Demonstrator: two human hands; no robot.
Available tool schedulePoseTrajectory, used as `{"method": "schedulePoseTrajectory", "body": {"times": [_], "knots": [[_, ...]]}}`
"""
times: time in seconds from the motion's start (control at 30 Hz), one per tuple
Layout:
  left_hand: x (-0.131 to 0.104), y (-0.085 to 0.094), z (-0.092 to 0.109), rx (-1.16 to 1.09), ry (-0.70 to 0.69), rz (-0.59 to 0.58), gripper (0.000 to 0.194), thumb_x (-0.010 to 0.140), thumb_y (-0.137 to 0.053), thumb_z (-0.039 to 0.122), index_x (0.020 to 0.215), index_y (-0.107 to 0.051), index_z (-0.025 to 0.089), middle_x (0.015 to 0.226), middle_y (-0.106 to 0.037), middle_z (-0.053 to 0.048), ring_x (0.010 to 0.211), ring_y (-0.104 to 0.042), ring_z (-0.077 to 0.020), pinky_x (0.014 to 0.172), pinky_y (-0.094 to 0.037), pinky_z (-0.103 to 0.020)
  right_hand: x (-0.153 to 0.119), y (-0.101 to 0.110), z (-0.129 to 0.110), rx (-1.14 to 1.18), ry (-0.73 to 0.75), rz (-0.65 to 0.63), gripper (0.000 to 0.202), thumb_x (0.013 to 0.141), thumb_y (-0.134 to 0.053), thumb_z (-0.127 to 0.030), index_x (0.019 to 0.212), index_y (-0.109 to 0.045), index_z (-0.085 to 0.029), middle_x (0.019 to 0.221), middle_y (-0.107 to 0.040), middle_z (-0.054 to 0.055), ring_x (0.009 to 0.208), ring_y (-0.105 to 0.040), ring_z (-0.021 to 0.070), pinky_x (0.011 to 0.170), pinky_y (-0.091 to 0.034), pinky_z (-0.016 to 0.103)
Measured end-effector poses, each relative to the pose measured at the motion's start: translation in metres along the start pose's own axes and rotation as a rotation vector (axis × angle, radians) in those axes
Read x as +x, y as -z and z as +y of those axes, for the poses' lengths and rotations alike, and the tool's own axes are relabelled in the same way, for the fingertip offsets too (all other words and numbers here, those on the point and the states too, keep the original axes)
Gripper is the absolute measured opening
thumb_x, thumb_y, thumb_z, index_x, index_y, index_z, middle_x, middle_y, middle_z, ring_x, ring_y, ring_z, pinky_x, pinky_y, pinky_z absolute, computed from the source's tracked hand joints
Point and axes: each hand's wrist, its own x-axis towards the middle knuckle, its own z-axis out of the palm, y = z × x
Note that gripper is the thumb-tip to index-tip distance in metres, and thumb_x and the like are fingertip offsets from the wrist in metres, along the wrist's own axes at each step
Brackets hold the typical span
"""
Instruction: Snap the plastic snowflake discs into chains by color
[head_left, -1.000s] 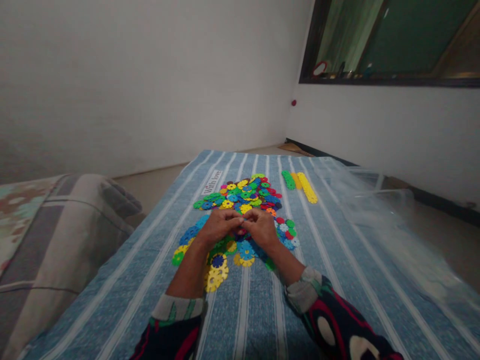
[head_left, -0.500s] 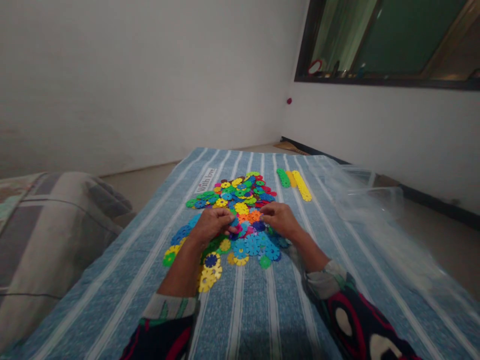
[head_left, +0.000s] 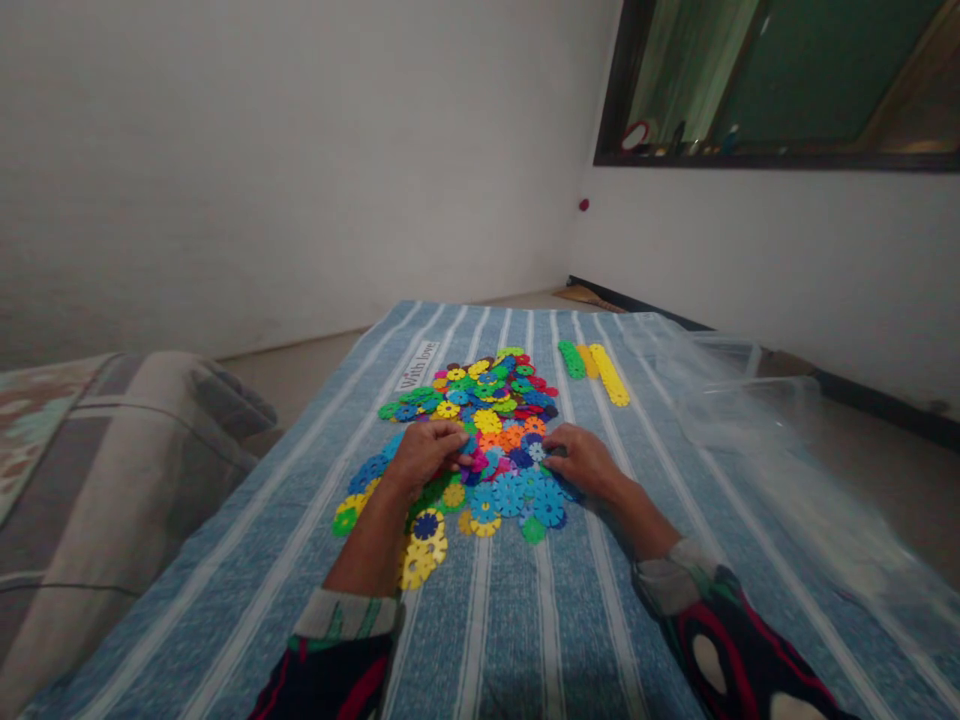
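A pile of small notched plastic discs point(head_left: 508, 492) in many colours spreads over the striped cloth. At its left side my left hand point(head_left: 429, 455) is closed in a pinch, with a blue disc point(head_left: 470, 446) at its fingertips and pink discs just beneath. My right hand point(head_left: 583, 460) reaches in from the right, thumb and forefinger curved and slightly apart. A pale blue disc point(head_left: 537, 452) lies right at those fingertips; whether they touch it is too small to tell. Orange discs point(head_left: 512, 437) lie between the two hands.
Beyond the pile, rows of green point(head_left: 571, 360), orange point(head_left: 588, 361) and yellow discs point(head_left: 609, 375) lie on the striped cloth point(head_left: 517, 620). Clear plastic boxes point(head_left: 780, 400) stand along the right edge. Grey checked bedding point(head_left: 172, 430) is at left.
My right hand has shifted right and nearer to me, away from the orange discs; a pale blue disc now shows by its fingertips. My left hand stays almost in place.
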Motion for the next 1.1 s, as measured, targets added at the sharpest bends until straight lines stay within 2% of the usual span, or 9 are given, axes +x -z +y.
{"method": "schedulePoseTrajectory", "body": {"times": [0.33, 0.6, 0.77, 0.9, 1.1], "knots": [[0.004, 0.003, -0.008, -0.028, -0.009, 0.027, 0.03, 0.061, -0.076, 0.036, 0.077, -0.067, 0.013, 0.059, -0.069, -0.003, 0.057, -0.069, -0.018, 0.052, -0.051, -0.025, 0.0, -0.01, -0.005, 0.044, 0.059, 0.031, 0.017, 0.081, -0.062, -0.019, 0.095, -0.071, -0.019, 0.1, -0.067, 0.005, 0.098, -0.058, 0.0188, 0.086, -0.04, 0.028], [0.003, 0.004, -0.007, -0.046, -0.001, 0.031, 0.019, 0.065, -0.073, 0.028, 0.076, -0.068, 0.014, 0.061, -0.07, -0.002, 0.058, -0.069, -0.0178, 0.053, -0.051, -0.025, 0.0, -0.017, -0.012, 0.1, 0.087, 0.095, 0.017, 0.083, -0.057, -0.018, 0.094, -0.071, -0.019, 0.097, -0.068, 0.005, 0.095, -0.06, 0.0182, 0.085, -0.043, 0.029], [0.001, 0.002, -0.001, -0.067, 0.039, 0.051, 0.022, 0.065, -0.072, 0.024, 0.083, -0.067, 0.013, 0.058, -0.07, -0.001, 0.055, -0.068, -0.0165, 0.053, -0.052, -0.025, 0.002, -0.002, 0.005, 0.222, 0.05, 0.197, 0.02, 0.08, -0.057, -0.017, 0.092, -0.073, -0.018, 0.097, -0.071, 0.006, 0.091, -0.064, 0.0187, 0.085, -0.046, 0.03], [0.001, 0.003, 0.002, -0.061, 0.03, 0.05, 0.02, 0.063, -0.073, 0.023, 0.08, -0.066, 0.013, 0.056, -0.069, -0.001, 0.053, -0.067, -0.0155, 0.052, -0.051, -0.023, 0.0, 0.008, 0.021, 0.282, -0.01, 0.212, 0.021, 0.078, -0.057, -0.021, 0.09, -0.074, -0.017, 0.094, -0.072, 0.006, 0.085, -0.065, 0.0192, 0.08, -0.049, 0.031], [-0.001, 0.003, 0.004, -0.04, 0.022, 0.09, 0.021, 0.061, -0.074, 0.026, 0.076, -0.065, 0.013, 0.054, -0.068, 0.0, 0.053, -0.067, -0.0155, 0.05, -0.05, -0.022, 0.0, 0.002, 0.025, 0.287, -0.073, 0.202, 0.023, 0.077, -0.057, -0.021, 0.091, -0.075, -0.017, 0.093, -0.073, 0.005, 0.084, -0.066, 0.0192, 0.08, -0.049, 0.031]]}}
